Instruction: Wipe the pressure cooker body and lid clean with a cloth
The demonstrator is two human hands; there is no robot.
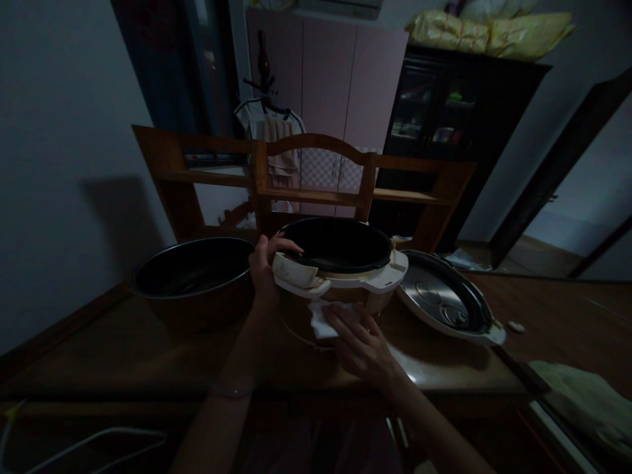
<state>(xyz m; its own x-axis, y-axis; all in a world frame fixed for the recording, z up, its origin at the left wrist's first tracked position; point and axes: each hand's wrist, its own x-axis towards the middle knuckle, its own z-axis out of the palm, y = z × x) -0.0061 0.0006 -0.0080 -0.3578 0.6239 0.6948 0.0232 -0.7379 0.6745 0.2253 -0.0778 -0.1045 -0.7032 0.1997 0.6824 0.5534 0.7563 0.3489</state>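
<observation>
Wooden table, cloth under right hand

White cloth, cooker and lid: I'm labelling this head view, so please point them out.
White cloth [322,321]: head view, its uncovered left part.
Cooker [378,282]: head view, white front rim.
Lid [434,294]: head view, metal inner face.

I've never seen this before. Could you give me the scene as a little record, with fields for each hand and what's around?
Left hand: hooked over the rim at the cooker's left side
Right hand: over a white cloth or tissue, at the cooker's front
Left of cooker: dark pot, open-topped
Right of cooker: lid, shiny inside showing
Surface: wooden table
Light: dim
</observation>
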